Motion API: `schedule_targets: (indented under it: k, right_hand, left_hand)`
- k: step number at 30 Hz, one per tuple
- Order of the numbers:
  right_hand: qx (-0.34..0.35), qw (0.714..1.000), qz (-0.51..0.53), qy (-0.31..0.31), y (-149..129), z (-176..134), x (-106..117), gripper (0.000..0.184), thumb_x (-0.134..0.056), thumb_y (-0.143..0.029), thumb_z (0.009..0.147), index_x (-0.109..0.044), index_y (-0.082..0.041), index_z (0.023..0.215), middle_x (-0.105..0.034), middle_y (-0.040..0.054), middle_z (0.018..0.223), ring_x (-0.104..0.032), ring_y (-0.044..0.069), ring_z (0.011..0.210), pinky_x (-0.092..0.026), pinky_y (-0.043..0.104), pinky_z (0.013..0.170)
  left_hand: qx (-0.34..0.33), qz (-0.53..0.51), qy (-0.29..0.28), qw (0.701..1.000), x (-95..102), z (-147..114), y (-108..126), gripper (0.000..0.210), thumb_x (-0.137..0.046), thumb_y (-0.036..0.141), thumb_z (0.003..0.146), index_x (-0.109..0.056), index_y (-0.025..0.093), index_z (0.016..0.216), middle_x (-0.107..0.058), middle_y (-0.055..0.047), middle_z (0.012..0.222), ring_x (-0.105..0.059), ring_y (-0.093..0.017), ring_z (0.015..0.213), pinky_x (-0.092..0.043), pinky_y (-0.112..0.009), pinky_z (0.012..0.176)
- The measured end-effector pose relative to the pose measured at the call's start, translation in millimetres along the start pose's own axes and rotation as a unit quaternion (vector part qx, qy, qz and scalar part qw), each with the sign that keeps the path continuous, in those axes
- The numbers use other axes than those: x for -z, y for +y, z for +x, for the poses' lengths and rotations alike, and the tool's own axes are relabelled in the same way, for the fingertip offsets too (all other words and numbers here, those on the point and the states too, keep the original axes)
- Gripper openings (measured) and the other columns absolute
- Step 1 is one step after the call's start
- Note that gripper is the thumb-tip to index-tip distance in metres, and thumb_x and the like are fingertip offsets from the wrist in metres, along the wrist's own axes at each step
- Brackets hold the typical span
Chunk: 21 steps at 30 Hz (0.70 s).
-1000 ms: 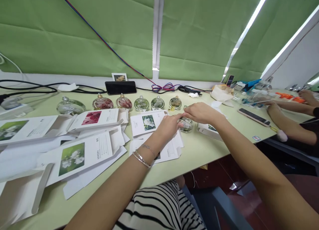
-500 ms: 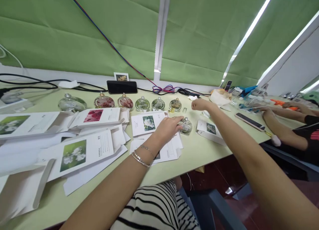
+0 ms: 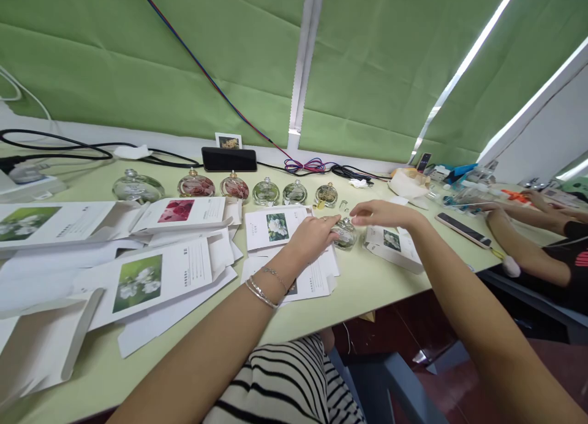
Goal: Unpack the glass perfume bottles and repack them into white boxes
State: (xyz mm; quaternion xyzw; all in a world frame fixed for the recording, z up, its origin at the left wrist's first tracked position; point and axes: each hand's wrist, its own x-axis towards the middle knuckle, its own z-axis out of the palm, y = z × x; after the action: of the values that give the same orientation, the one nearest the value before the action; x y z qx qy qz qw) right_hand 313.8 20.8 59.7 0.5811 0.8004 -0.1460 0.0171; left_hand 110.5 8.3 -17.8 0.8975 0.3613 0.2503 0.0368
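A round glass perfume bottle (image 3: 345, 236) stands upright on the table, and my left hand (image 3: 315, 235) grips it from the left side. My right hand (image 3: 383, 214) hovers at the bottle's upper right with fingers stretched toward its neck; nothing shows in them. Just behind the bottle is a small clear cap (image 3: 343, 208), and a yellowish cap (image 3: 320, 204) lies farther left. A small white box with a flower picture (image 3: 394, 241) lies below my right hand. Under my left wrist are flat white cartons (image 3: 316, 278).
Several filled perfume bottles (image 3: 266, 192) stand in a row at the back. A black phone (image 3: 229, 160) leans by the wall near bundled cables (image 3: 349, 173). White flower-print boxes (image 3: 184, 271) cover the left side. Another person's arm (image 3: 519, 234) rests at right, beside a phone (image 3: 463, 229).
My right hand has come down and toward me from the back of the table to the bottle's neck, its fingers unfolding. My left hand stays on the bottle.
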Motion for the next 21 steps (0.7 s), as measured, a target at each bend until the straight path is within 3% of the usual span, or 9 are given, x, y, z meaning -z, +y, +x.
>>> schedule_targets:
  k: [2, 6, 9, 13, 15, 21]
  right_hand:
    - [0.02, 1.0, -0.02, -0.005, -20, -17, -12, 0.043, -0.057, -0.055, 0.078, -0.062, -0.019, 0.1, -0.07, 0.0074, 0.093, -0.064, 0.02, 0.078, -0.044, 0.026, 0.063]
    - [0.021, 0.99, -0.115, 0.073, -34, -26, -19, 0.025, -0.055, -0.042, 0.081, -0.059, -0.018, 0.079, -0.066, 0.0059, 0.073, -0.058, 0.018, 0.064, -0.036, 0.026, 0.056]
    - [-0.032, 0.984, -0.14, 0.103, -14, -17, 3, 0.021, -0.055, -0.038, 0.081, -0.059, -0.017, 0.082, -0.067, 0.0073, 0.076, -0.059, 0.019, 0.066, -0.035, 0.026, 0.057]
    - [-0.146, 0.95, -0.173, 0.213, 26, 15, 32, 0.028, -0.054, -0.036, 0.083, -0.061, -0.013, 0.097, -0.068, 0.0149, 0.092, -0.062, 0.026, 0.084, -0.036, 0.028, 0.062]
    - [-0.166, 0.945, -0.162, 0.232, 41, 37, 34, 0.031, -0.054, -0.031, 0.084, -0.059, -0.01, 0.105, -0.067, 0.0169, 0.103, -0.061, 0.026, 0.093, -0.037, 0.028, 0.068]
    - [-0.156, 0.963, -0.118, 0.184, 54, 87, 9, 0.026, -0.058, -0.025, 0.081, -0.064, -0.011, 0.102, -0.067, 0.0135, 0.109, -0.061, 0.023, 0.098, -0.041, 0.025, 0.075]
  left_hand:
    - [0.001, 0.02, -0.005, 1.0, -0.3, 0, 0, 0.046, -0.051, 0.028, 0.091, -0.043, 0.012, 0.134, -0.066, -0.012, 0.116, -0.062, -0.024, 0.104, -0.043, -0.036, 0.09]
    - [0.02, 0.048, -0.027, 0.998, -1.8, -1, 0, 0.059, -0.051, 0.031, 0.09, -0.03, 0.007, 0.139, -0.068, -0.015, 0.108, -0.062, -0.026, 0.104, -0.043, -0.035, 0.087]
    - [0.02, 0.05, -0.043, 0.998, -3.5, -2, -1, 0.062, -0.05, 0.031, 0.091, -0.024, 0.006, 0.141, -0.066, -0.016, 0.113, -0.06, -0.025, 0.107, -0.041, -0.035, 0.091]
    - [0.008, 0.062, -0.064, 0.996, -6.1, -1, -3, 0.06, -0.045, 0.03, 0.092, -0.023, 0.0, 0.14, -0.066, -0.018, 0.111, -0.059, -0.025, 0.108, -0.037, -0.035, 0.096]
    - [0.004, 0.066, -0.07, 0.995, -6.5, -1, -3, 0.06, -0.043, 0.03, 0.093, -0.024, -0.001, 0.14, -0.067, -0.017, 0.11, -0.06, -0.024, 0.106, -0.035, -0.035, 0.098]
    - [0.003, 0.077, -0.087, 0.993, -4.2, -1, -2, 0.057, -0.039, 0.032, 0.095, -0.028, -0.001, 0.14, -0.069, -0.014, 0.104, -0.061, -0.023, 0.102, -0.033, -0.034, 0.1]
